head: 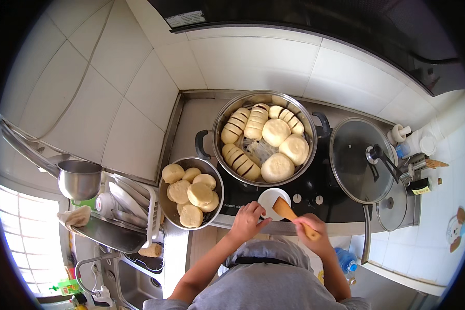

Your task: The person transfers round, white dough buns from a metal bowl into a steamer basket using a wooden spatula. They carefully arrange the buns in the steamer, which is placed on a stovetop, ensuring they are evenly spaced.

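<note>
My right hand (312, 231) grips the handle of a wooden spatula (285, 208), whose blade lies over a small white bowl (268, 193) at the stove's front edge. On the left side of that bowl is my left hand (251, 219), its fingers by the rim; whether they grip it I cannot tell. Behind the bowl stands a large steel steamer pot (314, 155), holding round buns (278, 167) and long rolls with dark slits (241, 161). A steel colander (164, 211) at the left holds several more round buns (200, 194).
A glass lid (360, 155) with a black knob lies right of the pot, near a mortar and pestle (399, 133). Leftward are a dish rack (154, 217) with plates, a steel saucepan (80, 180) and a sink (135, 285). A range hood (294, 15) hangs above.
</note>
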A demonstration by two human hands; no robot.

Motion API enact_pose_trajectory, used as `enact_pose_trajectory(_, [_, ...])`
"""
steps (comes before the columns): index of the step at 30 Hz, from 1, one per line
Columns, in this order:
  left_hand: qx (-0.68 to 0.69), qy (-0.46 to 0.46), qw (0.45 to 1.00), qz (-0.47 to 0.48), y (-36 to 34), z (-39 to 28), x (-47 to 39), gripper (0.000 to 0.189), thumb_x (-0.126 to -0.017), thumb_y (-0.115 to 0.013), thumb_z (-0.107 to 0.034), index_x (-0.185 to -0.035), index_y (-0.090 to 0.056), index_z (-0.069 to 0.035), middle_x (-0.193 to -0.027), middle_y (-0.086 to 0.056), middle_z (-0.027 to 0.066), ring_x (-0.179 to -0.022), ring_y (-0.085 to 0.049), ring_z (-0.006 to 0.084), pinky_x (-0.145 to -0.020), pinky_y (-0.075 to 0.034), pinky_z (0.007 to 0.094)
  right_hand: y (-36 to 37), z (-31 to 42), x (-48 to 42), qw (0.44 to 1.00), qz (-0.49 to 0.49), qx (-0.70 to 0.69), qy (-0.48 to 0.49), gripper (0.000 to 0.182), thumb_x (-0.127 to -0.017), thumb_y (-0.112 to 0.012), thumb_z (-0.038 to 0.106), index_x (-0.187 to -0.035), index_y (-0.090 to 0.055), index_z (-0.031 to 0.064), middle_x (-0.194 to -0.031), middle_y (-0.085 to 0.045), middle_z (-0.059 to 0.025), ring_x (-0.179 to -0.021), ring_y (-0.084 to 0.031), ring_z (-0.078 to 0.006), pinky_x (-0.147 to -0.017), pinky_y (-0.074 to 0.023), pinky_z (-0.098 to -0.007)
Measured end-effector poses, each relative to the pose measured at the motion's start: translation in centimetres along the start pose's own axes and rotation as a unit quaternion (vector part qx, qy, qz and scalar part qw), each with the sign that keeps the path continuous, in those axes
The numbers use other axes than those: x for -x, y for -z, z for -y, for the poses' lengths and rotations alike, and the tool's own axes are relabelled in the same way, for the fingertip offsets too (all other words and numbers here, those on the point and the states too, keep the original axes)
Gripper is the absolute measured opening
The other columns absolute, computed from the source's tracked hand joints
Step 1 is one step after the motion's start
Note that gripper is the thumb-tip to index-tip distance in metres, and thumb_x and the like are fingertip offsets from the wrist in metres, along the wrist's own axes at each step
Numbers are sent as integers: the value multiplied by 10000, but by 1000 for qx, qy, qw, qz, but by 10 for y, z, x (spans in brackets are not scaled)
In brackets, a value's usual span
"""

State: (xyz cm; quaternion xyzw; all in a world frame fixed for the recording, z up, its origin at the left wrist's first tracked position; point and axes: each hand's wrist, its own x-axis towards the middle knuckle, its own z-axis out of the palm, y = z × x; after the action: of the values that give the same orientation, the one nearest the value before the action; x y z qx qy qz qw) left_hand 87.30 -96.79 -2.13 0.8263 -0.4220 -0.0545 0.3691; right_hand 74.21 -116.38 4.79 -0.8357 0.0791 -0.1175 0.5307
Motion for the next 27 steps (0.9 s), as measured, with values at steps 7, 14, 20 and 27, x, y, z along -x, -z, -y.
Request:
enact_pose_trajectory(7, [6,-99,993,-64,52,-26,-24,221,-760,-755,-120,-944,-644,-65,-954,-575,71,-777,-588,264,-686,-473,370,60,58,-35,991,-15,-128,38,103,-897,-569,18,-920,-664,-16,-888,-662,-106,-761,-613,-144,-696,-492,-259])
enact_pose_trajectory(14, [-8,-124,985,-122,84,-35,-55,384,-780,-747,-103,-1143,-632,-64,-1023,-588,95,-839,-589,265,-729,-477,365,31,56,-186,991,-31,97,84,124,-884,-621,151,-937,-678,53,-837,-702,-127,-771,-688,-268,-713,-529,-319])
enact_pose_trajectory(20, [-4,-130,984,-123,90,-27,-57,391,-772,-752,-90,-1142,-628,-62,-1051,-592,91,-885,-595,259,-732,-462,357,16,33,-268,981,15,190,39,188,-800,-650,273,-839,-725,105,-792,-701,-112,-751,-682,-275,-707,-529,-349])
enact_pose_trajectory(27, [2,-117,985,-130,89,-9,-45,381,-771,-745,-79,-1131,-623,-54,-1052,-608,91,-911,-605,258,-748,-461,365,23,74,-302,965,144,209,-66,208,-762,-636,216,-804,-718,29,-709,-687,-128,-677,-667,-237,-667,-522,-346])
